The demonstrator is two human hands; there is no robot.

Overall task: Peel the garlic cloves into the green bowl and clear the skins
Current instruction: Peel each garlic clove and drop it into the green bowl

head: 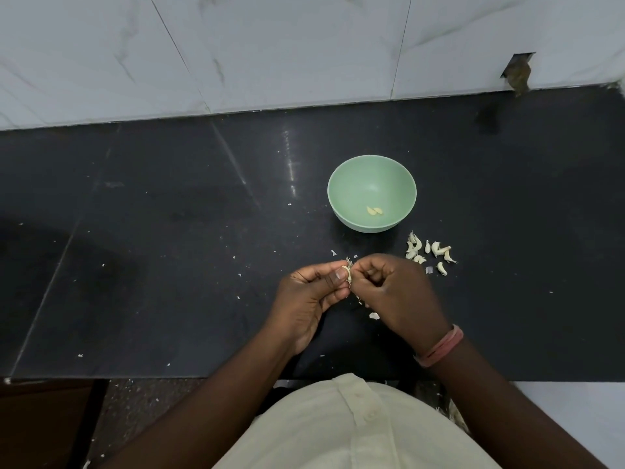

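A green bowl (341,184) stands on the black counter with two peeled cloves (374,210) lying in its bottom. Just in front of it, my left hand (309,299) pinches a garlic clove (348,273) between thumb and fingers. My right hand (394,294) meets it from the right, its fingertips pinching the skin at the clove's top. A pile of several unpeeled cloves (429,252) lies to the right of the bowl, close to my right hand.
Small flakes of garlic skin (373,315) are scattered on the black counter (169,248) around and under my hands. A white tiled wall (270,45) rises behind the counter. The counter's front edge runs just in front of my body.
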